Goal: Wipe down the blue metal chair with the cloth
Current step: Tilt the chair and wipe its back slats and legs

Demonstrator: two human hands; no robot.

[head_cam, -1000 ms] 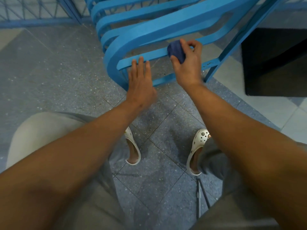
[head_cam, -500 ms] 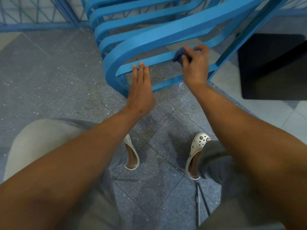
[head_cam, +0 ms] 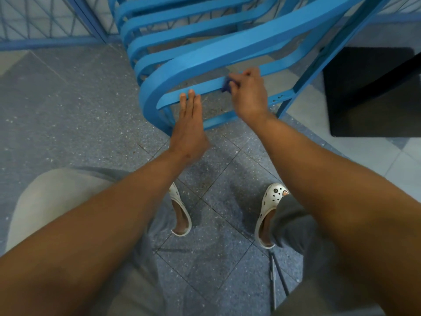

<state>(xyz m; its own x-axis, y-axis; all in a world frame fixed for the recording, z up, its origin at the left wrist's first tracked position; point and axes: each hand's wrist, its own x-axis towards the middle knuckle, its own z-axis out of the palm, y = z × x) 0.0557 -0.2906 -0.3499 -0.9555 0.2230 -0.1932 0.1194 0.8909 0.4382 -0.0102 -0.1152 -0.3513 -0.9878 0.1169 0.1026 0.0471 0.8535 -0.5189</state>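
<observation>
The blue chair point(head_cam: 205, 58) is of flat metal slats under smooth, evenly painted, low-sheen enamel, chipped in small dark marks on the bar just right of the right hand point(head_cam: 248, 96). Against one slat that hand presses a dark blue cloth point(head_cam: 226, 86), soft and matt, mostly hidden by the fingers. Below the chair lies a matt, speckled terrazzo-like tile floor point(head_cam: 79, 106); nearer the viewer are glossy white perforated plastic clogs point(head_cam: 270, 201) and matt grey fabric trousers point(head_cam: 293, 226).
</observation>
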